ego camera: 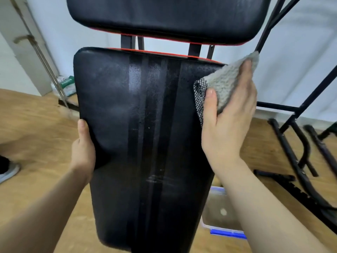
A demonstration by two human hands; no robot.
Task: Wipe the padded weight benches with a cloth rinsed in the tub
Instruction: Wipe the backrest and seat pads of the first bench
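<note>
- A grey shoe [8, 172] sits at the far left edge on the wooden floor [42, 128]
- My left hand [83, 150] grips the left edge of the long black seat pad [145, 143], thumb on top, fingers curled out of sight under the edge
- Glossy wet streaks run lengthwise down the middle of the pad, darker than the dull areas either side
- Above it, across a gap showing the black frame posts, sits the second black pad [164, 17] with red trim
- My right hand [229, 121] clasps the grey fluffy cloth [228, 81] at the pad's upper right corner, thumb pinning it; a black-and-white checked side shows at its left fold
- The clear tub [217, 214] with blue clips stands on the floor below my right forearm, beside the bench
- A black metal rack [299, 157] stands at the far right
</note>
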